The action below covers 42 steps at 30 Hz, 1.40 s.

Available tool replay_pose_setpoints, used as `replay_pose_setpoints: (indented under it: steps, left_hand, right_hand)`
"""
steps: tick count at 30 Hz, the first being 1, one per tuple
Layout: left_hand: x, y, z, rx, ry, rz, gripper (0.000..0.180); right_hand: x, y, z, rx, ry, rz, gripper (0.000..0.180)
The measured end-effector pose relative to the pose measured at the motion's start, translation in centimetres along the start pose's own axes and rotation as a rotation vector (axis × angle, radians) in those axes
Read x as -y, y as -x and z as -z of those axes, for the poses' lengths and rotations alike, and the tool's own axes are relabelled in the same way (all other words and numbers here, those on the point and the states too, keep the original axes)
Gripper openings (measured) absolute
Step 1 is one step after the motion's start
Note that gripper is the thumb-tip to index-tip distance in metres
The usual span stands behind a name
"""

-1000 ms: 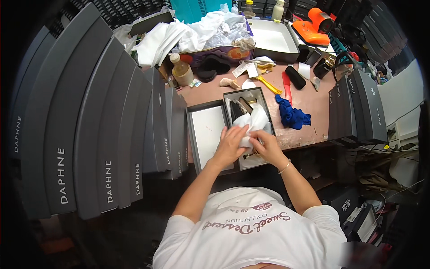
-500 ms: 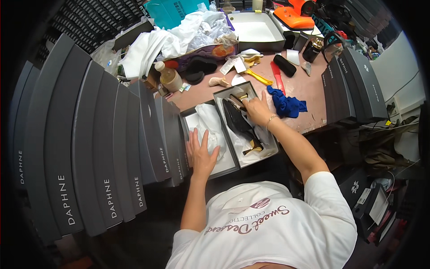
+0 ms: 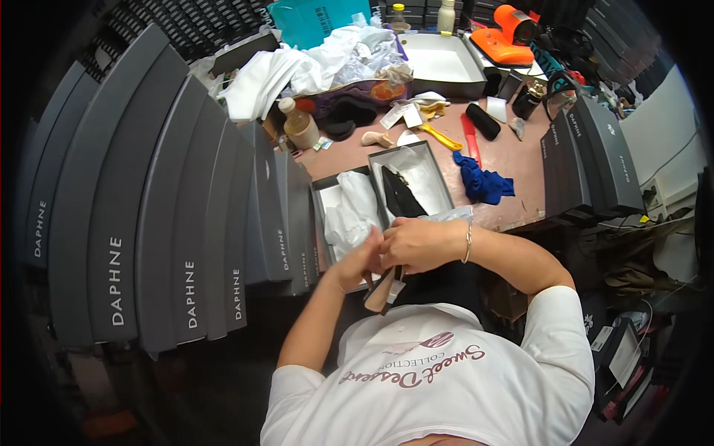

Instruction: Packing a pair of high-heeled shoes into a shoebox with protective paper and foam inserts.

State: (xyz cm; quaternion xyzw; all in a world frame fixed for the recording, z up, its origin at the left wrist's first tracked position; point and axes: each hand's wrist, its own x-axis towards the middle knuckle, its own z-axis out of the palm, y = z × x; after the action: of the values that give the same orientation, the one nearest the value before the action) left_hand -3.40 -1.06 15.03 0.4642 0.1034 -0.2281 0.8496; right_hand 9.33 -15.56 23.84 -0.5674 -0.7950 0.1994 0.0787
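Observation:
Close to my body, my right hand (image 3: 422,242) grips a black shoe (image 3: 378,293), whose tan sole and white tag-like piece show below the fingers. My left hand (image 3: 360,262) meets it there, fingers closed on the same shoe; most of its upper is hidden by the hands. Its black mate (image 3: 401,193) lies in the open grey shoebox (image 3: 437,160) just beyond. White tissue paper (image 3: 349,212) fills the box part (image 3: 321,202) to the left. Something pale and crinkled, like tissue, shows beside my right wrist.
Tall stacks of grey shoeboxes (image 3: 111,223) rise on my left, with more boxes (image 3: 587,160) at the right. On the table are a blue cloth (image 3: 485,178), a yellow-handled tool (image 3: 442,138), a red strip (image 3: 470,139), a bottle (image 3: 300,126) and an orange device (image 3: 502,46).
My right hand has lifted one shoe out of the box and brought it toward my body. My left hand has left the tissue paper and joined it on the shoe.

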Motion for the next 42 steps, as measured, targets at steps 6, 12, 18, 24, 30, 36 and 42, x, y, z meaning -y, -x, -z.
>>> replay_pose_setpoints:
  steps: [6,12,18,24,30,36,42]
  left_hand:
    - [8.8,3.2,0.6,0.062,0.375,-0.172,0.084]
    - [9.4,3.0,-1.2,-0.169,0.243,-0.311,0.064]
    - [10.2,2.6,-3.2,-0.286,-0.008,-0.405,0.051]
    - [11.8,3.5,-2.9,-0.221,0.048,-0.316,0.054]
    - [12.6,4.3,-3.4,-0.199,0.402,-0.243,0.058]
    - [11.8,4.5,-3.6,-0.119,0.355,-0.208,0.052]
    - [9.1,4.1,-3.5,-0.213,0.327,-0.209,0.045]
  right_hand:
    - [1.8,-0.7,-5.0,-0.538,0.204,-0.201,0.039]
    - [4.0,0.3,-8.1,-0.679,-0.476,-0.644,0.036]
    - [2.9,-0.9,-9.9,-0.784,-0.252,-0.708,0.038]
    - [3.3,-1.2,-11.0,-0.738,-0.171,-0.493,0.033]
    - [0.3,-1.1,-10.3,-0.844,-0.155,-0.527,0.035]
    - [0.0,-1.2,-9.8,-0.821,-0.574,-0.558,0.085]
    - [-2.4,-3.4,-9.8,-0.808,-0.718,-0.592,0.089]
